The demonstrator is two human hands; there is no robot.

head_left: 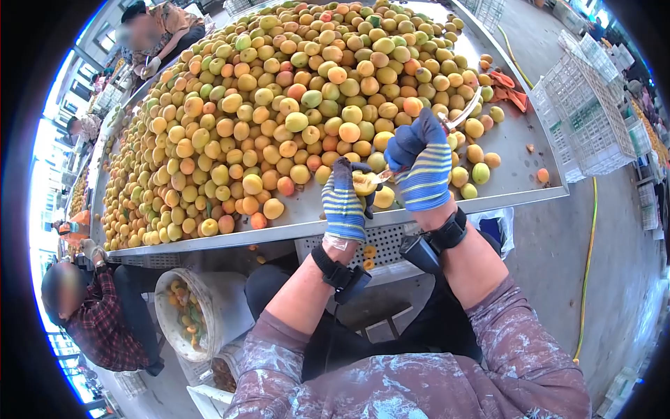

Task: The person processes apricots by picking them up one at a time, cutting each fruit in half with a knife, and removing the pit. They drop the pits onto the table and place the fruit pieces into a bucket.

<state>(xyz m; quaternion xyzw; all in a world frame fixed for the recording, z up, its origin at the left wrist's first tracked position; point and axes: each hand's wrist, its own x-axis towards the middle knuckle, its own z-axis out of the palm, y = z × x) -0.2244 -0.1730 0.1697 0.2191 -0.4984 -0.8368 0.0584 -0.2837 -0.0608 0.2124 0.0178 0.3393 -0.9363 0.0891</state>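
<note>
My left hand [344, 199], in a striped blue glove with dark fingertips, is closed around a cut apricot [363, 184] whose yellow flesh shows. My right hand [423, 162], gloved the same way, is wrapped round a slim metal tool. The curved, shiny end of the metal tool [466, 112] sticks out above the fist, and its other end touches or nearly touches the cut apricot. Beyond both hands lies a large heap of whole apricots [279, 105], yellow, green and reddish, on a metal table [520, 178].
Orange gloves [508, 91] lie at the table's right side. Below its front edge is a perforated crate [335, 244] with apricot halves. A white bucket [216, 300] of fruit pieces stands left of my legs. Stacked crates [586, 105] stand at right. Other people [98, 307] sit at left.
</note>
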